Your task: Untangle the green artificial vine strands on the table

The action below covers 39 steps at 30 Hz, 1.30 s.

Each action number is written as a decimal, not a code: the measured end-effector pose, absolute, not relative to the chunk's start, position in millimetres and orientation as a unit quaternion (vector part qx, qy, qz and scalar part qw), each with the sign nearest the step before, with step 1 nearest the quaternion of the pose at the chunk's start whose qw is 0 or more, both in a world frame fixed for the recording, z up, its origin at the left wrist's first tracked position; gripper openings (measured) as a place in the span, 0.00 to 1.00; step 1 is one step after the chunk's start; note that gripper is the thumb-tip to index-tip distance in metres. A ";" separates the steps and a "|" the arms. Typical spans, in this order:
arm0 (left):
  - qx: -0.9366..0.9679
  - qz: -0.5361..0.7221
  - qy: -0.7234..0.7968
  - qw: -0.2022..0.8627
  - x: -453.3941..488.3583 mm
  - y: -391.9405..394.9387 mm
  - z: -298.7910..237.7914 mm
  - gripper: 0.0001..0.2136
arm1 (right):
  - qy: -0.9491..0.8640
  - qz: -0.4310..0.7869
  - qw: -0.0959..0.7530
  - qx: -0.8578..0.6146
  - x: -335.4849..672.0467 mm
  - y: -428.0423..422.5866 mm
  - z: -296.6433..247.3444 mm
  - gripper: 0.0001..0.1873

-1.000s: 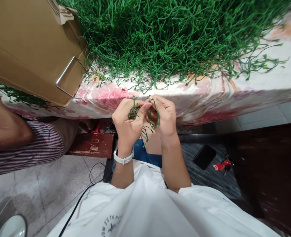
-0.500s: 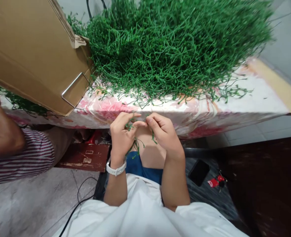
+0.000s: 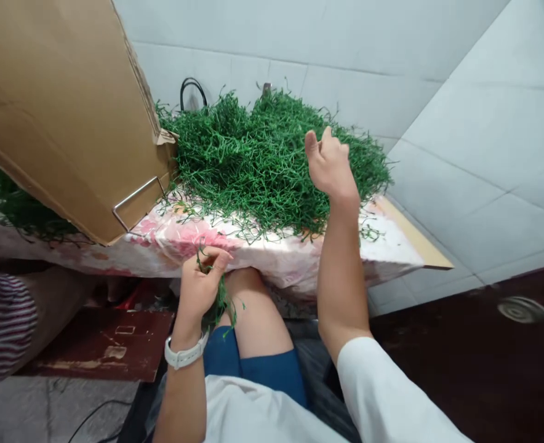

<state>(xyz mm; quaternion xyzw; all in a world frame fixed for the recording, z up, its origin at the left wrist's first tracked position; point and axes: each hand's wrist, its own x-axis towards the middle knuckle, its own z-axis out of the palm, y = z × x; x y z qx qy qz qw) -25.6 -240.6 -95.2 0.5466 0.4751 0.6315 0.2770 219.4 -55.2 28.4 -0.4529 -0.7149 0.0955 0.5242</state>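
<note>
A heap of thin green stringy sprigs (image 3: 253, 166), which look like artificial grass, lies on the flowered tablecloth (image 3: 198, 237). My left hand (image 3: 202, 283), with a white watch band (image 3: 186, 355) on its wrist, is in front of the cloth's edge above my lap. Its fingers close round a few green sprigs (image 3: 223, 301), whose ends hang below the palm. Over the right part of the heap reaches my right hand (image 3: 331, 161), thumb and fingers apart, with nothing seen in it. I cannot tell whether it touches the sprigs.
A large cardboard sheet (image 3: 64, 117) leans at the left beside a metal wire stand (image 3: 136, 198). Behind it lie more green sprigs (image 3: 27, 209). Another person's striped clothing (image 3: 4, 326) shows at far left, near a dark red bench (image 3: 101, 344). A tiled wall (image 3: 368, 49) rises behind.
My right hand has left my left hand and moved forward and right over the heap, its fingers parting. My left hand keeps its sprigs. The view has shifted, showing more wall.
</note>
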 end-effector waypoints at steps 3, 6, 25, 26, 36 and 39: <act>0.550 0.615 0.485 0.290 -20.0 -240.7 -90.4 0.18 | -0.621 0.004 0.587 -0.519 218.6 -36.5 33.8 0.30; 0.527 0.629 0.484 0.303 -16.4 -237.6 -93.4 0.20 | -0.589 0.036 0.650 -0.478 212.6 -51.6 18.5 0.27; 0.195 0.799 0.281 0.494 22.5 -211.2 -67.4 0.26 | -0.644 0.558 0.453 -0.260 136.0 -210.1 -112.7 0.16; 0.202 0.800 0.287 0.486 21.5 -210.3 -69.1 0.27 | -0.638 0.562 0.463 -0.251 136.7 -209.8 -112.6 0.15; 0.586 0.628 0.335 0.387 -6.3 -216.1 -106.3 0.18 | -0.468 0.434 0.711 -0.294 134.9 -209.3 -118.1 0.10; 0.650 0.583 0.357 0.332 -4.6 -217.3 -107.9 0.14 | -0.449 0.441 0.720 -0.292 136.6 -207.7 -119.0 0.11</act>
